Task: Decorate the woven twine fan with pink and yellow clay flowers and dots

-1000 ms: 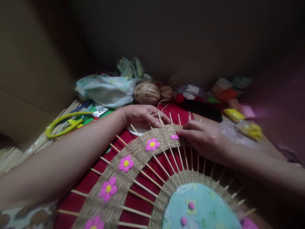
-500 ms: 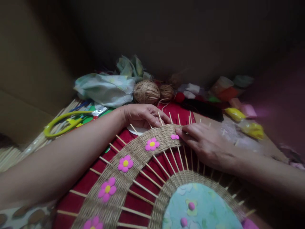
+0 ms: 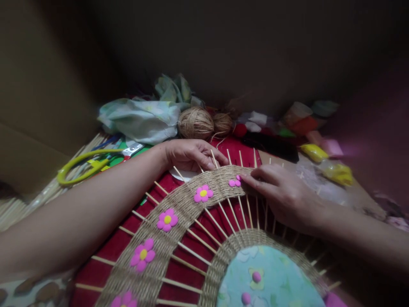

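Observation:
A woven twine fan-shaped piece (image 3: 179,192) with thin wooden sticks radiating through it fills the front of the view. Pink clay flowers with yellow centres, such as this flower (image 3: 168,219), run along its outer band. My left hand (image 3: 193,155) is closed around the far edge of the band, its fingertips by the sticks. Three small pink petals (image 3: 234,183) sit together near the top of the band. The stretched index finger of my right hand (image 3: 281,187) touches beside the uppermost petal; its other fingers are partly hidden. Pale blue floral fabric (image 3: 271,281) covers the centre.
Behind my left hand lie a large twine ball (image 3: 196,122), a smaller twine ball (image 3: 223,123) and crumpled floral cloth (image 3: 140,119). Yellow-handled scissors (image 3: 86,164) rest at left. Yellow clay packets (image 3: 315,152) and clear plastic lie at right, over a red cloth (image 3: 188,270) and board.
A third pink petal now shows above the two others. My right hand has drawn back slightly to the right, index finger extended. My left hand stays in place.

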{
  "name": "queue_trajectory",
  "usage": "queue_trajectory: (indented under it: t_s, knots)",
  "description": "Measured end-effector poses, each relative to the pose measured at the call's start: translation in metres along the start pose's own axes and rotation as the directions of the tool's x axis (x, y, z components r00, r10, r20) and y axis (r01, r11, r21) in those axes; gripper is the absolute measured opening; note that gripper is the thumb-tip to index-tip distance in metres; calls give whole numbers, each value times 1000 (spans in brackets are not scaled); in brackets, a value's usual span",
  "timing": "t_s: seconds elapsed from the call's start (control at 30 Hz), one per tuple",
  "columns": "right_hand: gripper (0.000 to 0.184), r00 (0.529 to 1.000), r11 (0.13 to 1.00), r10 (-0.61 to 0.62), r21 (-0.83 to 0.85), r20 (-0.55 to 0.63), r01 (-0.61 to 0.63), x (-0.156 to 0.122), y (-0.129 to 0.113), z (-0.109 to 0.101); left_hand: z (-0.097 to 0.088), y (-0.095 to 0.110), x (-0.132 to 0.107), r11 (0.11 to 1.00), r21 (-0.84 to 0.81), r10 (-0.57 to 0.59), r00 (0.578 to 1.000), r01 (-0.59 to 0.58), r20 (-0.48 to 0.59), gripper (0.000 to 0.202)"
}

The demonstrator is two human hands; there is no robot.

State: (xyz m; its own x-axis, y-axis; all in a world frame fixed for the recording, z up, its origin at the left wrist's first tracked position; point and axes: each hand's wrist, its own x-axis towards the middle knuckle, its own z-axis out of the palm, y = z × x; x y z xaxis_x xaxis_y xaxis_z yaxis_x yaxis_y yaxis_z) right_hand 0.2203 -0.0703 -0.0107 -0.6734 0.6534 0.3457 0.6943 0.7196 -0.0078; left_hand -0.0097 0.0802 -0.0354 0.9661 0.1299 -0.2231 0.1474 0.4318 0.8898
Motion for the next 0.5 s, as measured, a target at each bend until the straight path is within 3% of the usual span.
queue_trajectory:
  t_s: [0.37,0.5]
  knots:
    - [27,998,998,-68,-16,9,68,2,-2,5,2,2,-1,1000,-2,-11,999,11,32,38]
    - [32,998,999,2,-38,-70,-5,4,-8,-14,2,1,0,1000,-17,-2,1000,2,7,38]
